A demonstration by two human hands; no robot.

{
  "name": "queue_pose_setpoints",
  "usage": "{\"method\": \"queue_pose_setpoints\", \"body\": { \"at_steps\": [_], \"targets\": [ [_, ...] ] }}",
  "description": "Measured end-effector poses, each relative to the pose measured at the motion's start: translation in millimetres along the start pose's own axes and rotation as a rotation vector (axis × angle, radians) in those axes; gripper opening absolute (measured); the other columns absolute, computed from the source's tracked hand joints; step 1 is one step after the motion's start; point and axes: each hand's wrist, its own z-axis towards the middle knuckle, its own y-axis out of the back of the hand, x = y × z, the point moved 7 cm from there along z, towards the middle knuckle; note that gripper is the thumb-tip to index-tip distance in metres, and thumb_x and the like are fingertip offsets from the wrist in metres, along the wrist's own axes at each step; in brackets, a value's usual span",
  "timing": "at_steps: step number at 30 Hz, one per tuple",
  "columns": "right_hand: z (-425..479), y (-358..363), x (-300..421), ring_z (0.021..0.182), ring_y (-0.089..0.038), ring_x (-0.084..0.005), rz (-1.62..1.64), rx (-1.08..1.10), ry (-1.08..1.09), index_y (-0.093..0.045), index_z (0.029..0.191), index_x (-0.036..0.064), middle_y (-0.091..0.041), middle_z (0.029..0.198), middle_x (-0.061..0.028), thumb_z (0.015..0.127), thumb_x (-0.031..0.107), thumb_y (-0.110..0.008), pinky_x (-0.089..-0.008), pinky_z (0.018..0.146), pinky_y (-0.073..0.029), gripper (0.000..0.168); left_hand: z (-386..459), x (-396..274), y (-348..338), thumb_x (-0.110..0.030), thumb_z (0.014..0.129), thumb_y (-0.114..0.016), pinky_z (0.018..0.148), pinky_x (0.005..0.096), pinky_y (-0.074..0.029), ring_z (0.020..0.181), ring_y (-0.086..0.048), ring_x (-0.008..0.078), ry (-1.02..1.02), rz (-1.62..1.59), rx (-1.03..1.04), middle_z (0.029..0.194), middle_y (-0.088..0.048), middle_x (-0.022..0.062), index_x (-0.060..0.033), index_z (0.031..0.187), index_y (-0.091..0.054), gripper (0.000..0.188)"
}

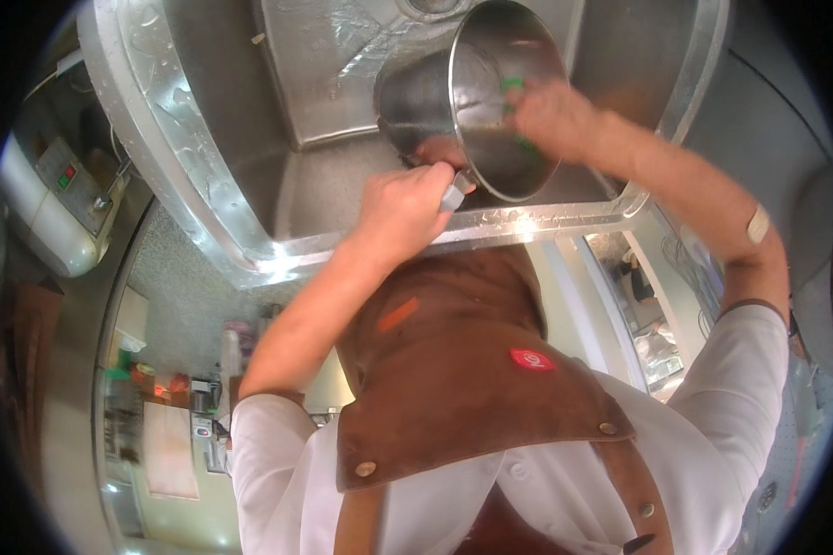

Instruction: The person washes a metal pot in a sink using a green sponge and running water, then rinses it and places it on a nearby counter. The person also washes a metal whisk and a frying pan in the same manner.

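Note:
A deep stainless-steel mixing bowl point(416, 97) lies tipped on its side over the metal sink point(330, 187), its mouth turned to the right. My left hand point(406, 205) grips the metal bracket or handle on the bowl's near side, by a small grey piece point(452, 198). Inside the bowl's mouth, my right hand point(552, 121) is closed around a green thing point(512, 84), perhaps a scouring pad. That hand is blurred, and its fingers hide most of the green thing. The inner wall behind them shines.
The sink's wet front rim point(527, 229) runs between the bowl and my brown apron point(472, 319). A drain point(434, 5) shows at the far edge of the sink. To the left stands a white machine point(48, 208) with green and red buttons. Wire whisks point(680, 260) hang at right.

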Motion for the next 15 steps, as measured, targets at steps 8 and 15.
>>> {"method": "queue_pose_setpoints", "body": {
  "at_steps": [8, 15],
  "targets": [
    [119, 1, 10, 0.106, -0.066, -0.0357, 0.196, -0.24, -0.181, -0.07, 0.108, 0.008, -0.061, 0.116, -0.0183, 0.077, 0.012, -0.072, -0.0473, 0.088, -0.055, 0.031, -3, 4, 13, -0.016, 0.085, -0.08, 0.057, 0.0428, -0.051, 0.065, -0.065, 0.0375, 0.118, -0.085, -0.181, 0.074, -0.067, 0.0167, -0.0049, 0.089, -0.065, 0.019],
    [101, -18, -2, 0.108, -0.065, -0.0398, 0.69, 0.208, -0.094, -0.07, 0.113, 0.007, -0.066, 0.109, -0.0219, 0.083, 0.012, -0.065, -0.0484, 0.092, -0.053, 0.032, 5, 18, 38, -0.02, 0.089, -0.079, 0.058, 0.0406, -0.05, 0.06, -0.059, 0.0356, 0.288, -0.103, -0.275, 0.068, -0.062, 0.0169, -0.0024, 0.084, -0.062, 0.025]
  ]
}}
